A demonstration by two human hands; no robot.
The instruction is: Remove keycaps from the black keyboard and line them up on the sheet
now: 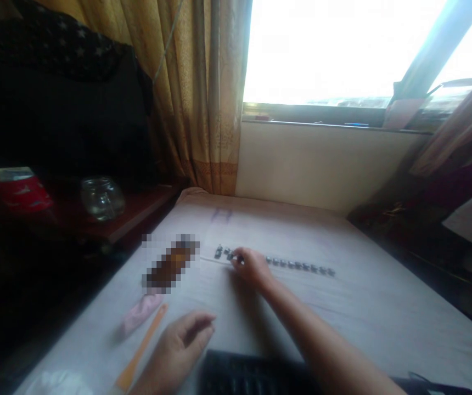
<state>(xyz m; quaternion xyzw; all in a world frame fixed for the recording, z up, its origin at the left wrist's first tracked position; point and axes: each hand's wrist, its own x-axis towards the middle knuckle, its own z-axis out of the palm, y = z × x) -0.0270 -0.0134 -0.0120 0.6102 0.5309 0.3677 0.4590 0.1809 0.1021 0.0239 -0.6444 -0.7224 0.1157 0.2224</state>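
Observation:
My right hand [250,266] reaches over the pale sheet with thumb and fingertips pinched at a small dark piece [230,256] that looks like a keycap. More small dark square pieces [296,265] run in a line to its right, and a few others [218,253] lie just to its left. Nearer to me, my left hand [184,337] hovers or rests over the sheet, fingers loosely curved and thumb apart, holding nothing. At the bottom edge a black keyboard [252,373] is partly visible, blurred, below and between my arms.
An orange flat-handled tool [143,345] and a pink cloth [141,314] lie left of my left hand, with a blurred-out item beyond. A glass jar [102,198] and a red container [24,192] stand on the dark side table [137,211]. Curtain, wall and window border the far side.

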